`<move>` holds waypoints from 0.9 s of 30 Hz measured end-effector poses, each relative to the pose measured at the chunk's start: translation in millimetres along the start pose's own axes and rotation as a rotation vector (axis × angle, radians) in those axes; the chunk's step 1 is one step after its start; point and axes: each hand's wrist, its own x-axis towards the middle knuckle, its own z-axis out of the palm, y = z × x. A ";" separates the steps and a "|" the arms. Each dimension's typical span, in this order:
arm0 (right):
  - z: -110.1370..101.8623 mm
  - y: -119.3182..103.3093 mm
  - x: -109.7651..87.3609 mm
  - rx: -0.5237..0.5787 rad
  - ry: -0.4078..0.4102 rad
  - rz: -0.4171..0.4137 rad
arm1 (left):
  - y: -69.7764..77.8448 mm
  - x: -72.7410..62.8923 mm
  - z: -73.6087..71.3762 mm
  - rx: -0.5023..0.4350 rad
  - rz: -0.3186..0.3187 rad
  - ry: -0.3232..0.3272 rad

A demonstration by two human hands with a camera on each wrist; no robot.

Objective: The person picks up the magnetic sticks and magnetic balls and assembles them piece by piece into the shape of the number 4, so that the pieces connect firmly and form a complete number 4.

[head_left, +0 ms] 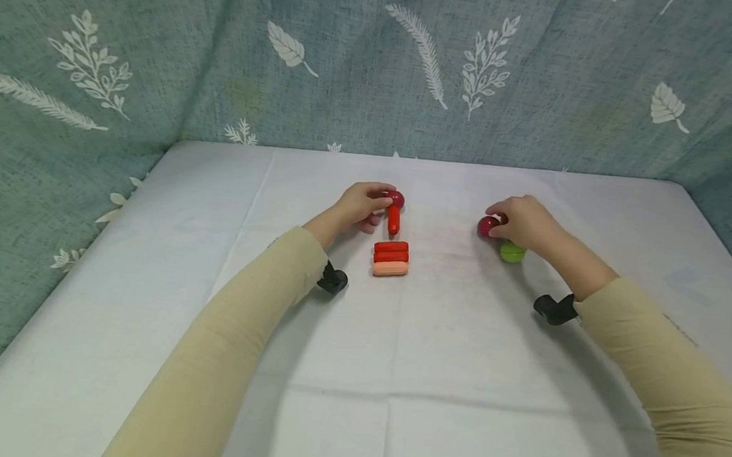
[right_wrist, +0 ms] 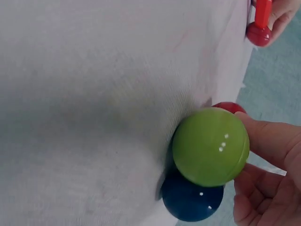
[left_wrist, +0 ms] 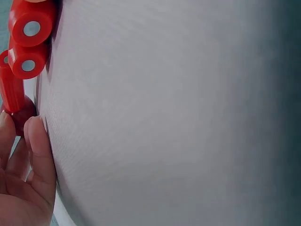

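Observation:
My left hand [head_left: 363, 203] pinches a dark red ball [head_left: 397, 199] between thumb and fingers. A short red rod [head_left: 394, 221] extends from that ball toward the near side, its end against the ball in the left wrist view. Just nearer lie two red rods [head_left: 391, 251] and a peach rod [head_left: 390, 268], side by side. Over on the right, my right hand [head_left: 525, 221] has thumb and fingers around another dark red ball [head_left: 486, 226]. A green ball [right_wrist: 210, 147] sits beneath that hand, next to a dark blue ball [right_wrist: 193, 195], which the hand hides in the head view.
A white cloth [head_left: 459, 351] covers the table, with creases across it. Behind and to the sides hangs a blue-green curtain [head_left: 353, 62] with white leaf prints. Dark wrist-camera mounts [head_left: 555, 309] stick out below both wrists.

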 end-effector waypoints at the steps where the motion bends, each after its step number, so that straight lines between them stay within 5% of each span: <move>1: 0.6 -1.0 0.6 -0.002 0.001 -0.001 | 0.3 0.2 -0.1 -0.002 -0.003 -0.003; 13: 6.9 -16.8 6.4 -0.024 0.011 -0.019 | 0.8 4.8 -1.1 -0.039 -0.021 -0.017; 27: 21.6 -59.8 15.1 0.244 0.006 -0.050 | 1.3 4.4 0.0 -0.019 0.008 0.004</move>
